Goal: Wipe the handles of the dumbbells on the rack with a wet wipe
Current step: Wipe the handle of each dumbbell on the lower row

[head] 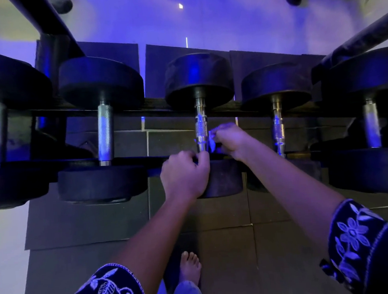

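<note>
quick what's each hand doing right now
Left hand: fingers curled by the middle black dumbbell's knurled steel handle; grip cannot be told.
Right hand: pinching a crumpled pale wet wipe beside that handle.

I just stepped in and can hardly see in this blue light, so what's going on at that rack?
A person is cleaning dumbbells on a rack. Both hands are at the middle dumbbell. The right hand holds a crumpled wipe against the side of the metal handle. The left hand, fingers curled, sits at the handle's near end, over the front weight; whether it grips anything is unclear. No hand is on the neighbouring dumbbells.
</note>
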Demonstrator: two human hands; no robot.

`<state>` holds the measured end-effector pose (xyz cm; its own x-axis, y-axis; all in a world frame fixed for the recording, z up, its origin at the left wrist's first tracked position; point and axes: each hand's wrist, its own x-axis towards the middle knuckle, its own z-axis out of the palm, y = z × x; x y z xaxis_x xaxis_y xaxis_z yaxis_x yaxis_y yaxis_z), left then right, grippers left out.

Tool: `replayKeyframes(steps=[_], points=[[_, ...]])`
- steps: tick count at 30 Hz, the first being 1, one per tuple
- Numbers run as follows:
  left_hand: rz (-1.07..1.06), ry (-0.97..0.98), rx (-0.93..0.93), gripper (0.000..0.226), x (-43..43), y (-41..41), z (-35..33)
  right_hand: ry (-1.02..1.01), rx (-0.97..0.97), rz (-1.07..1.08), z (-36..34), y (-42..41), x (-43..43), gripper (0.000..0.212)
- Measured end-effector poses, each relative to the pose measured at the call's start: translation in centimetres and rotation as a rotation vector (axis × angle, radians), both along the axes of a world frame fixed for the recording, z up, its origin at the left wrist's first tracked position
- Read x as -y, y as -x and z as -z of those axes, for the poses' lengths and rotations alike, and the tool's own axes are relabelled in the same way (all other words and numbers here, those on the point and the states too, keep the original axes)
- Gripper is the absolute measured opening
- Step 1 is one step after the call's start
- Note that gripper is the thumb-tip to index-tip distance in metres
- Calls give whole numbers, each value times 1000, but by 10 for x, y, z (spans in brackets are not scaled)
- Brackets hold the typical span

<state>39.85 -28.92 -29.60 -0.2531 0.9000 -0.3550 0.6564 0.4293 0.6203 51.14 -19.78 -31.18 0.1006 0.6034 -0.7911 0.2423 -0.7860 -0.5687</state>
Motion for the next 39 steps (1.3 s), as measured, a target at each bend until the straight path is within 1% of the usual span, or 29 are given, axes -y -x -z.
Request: replayKeyframes(steps=[1,3,5,10,13,15,17,19,21,26,28,32,35,37,39], points=[[2,-2,3,40,1,1,1,43,-63,29,-1,1,-2,26],[7,-17,20,43,1,2,2,121,-157,0,-4,-1,0,31],[7,-29,32,44,2,2,3,158,-190,-9,-7,-6,2,30],[11,-49,29,42,2,1,5,245,-255,68,1,-13,-7,29],[11,-51,39,42,2,2,5,256,-349,128,3,-1,-8,38],[6,-53,52,44,1,3,5,249,-383,147,3,4,-6,40],[7,-65,55,43,-1,3,3,234,-411,153,1,-1,-5,37],[12,-65,56,43,-1,2,3,225,-429,173,-3,-12,-5,30],[12,-63,49,44,0,2,4,208,-424,187,-7,-16,-5,24],[4,-30,31,43,0,2,3,228,-442,220,-1,2,-5,30],[4,-29,30,43,0,2,3,220,-448,257,-2,-2,-4,28],[0,-30,36,44,0,1,3,173,-455,243,0,-19,-3,32],[3,-44,43,44,1,2,4,78,-452,322,6,-14,-19,30],[2,-49,50,45,1,2,4,22,-396,336,7,-6,-34,29],[-9,-43,45,45,1,3,4,35,-348,311,10,0,-41,29]])
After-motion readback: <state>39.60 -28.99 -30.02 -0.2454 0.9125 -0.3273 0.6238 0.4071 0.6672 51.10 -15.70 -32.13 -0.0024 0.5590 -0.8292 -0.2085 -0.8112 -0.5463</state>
